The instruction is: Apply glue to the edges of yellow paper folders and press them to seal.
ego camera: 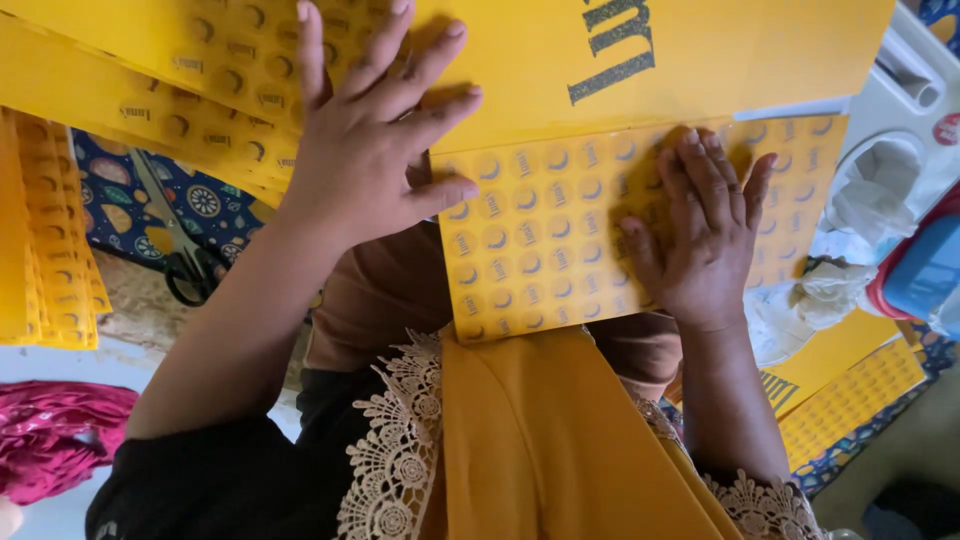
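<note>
Your right hand [700, 240] lies flat, fingers loose, pinning the yellow sticker sheet [540, 250]; left hand [365, 150] is splayed on the upper sheets [230, 60]. The sheet looks thin, light and floppy: hold it by the edges.

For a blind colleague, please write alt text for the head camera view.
Two bare hands press on yellow sticker sheets: the right hand lies flat on a sheet of round stickers on the lap, the left hand spreads over a large yellow sheet above. Scissors lie on patterned cloth at left.

Scissors [180, 250], pink cloth [50, 435]
</note>
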